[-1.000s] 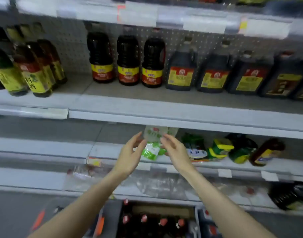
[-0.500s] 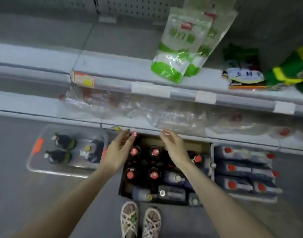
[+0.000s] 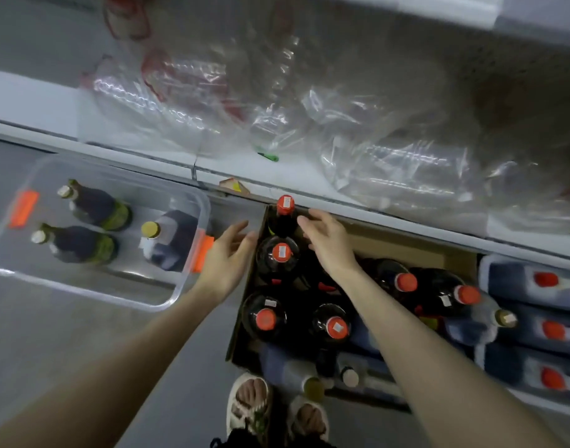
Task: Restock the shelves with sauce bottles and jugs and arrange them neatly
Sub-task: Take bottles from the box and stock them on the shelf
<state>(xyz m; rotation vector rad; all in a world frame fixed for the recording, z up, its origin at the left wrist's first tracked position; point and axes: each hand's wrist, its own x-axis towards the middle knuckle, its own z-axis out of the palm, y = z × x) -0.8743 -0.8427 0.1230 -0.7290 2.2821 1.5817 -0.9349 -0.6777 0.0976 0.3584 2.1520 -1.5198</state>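
Cardboard box (image 3: 403, 245) on the floor, just below the lowest shelf (image 3: 406, 218), holds dark red-capped sauce bottles (image 3: 278, 253). Left hand (image 3: 228, 257) and right hand (image 3: 328, 244) flank the far-corner bottle (image 3: 284, 218), fingers loosely spread, gripping nothing; contact is unclear. Clear plastic bin (image 3: 83, 286) sits to the left.

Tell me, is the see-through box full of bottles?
No, partly filled: the clear box holds only three bottles, with bare bottom showing around them.
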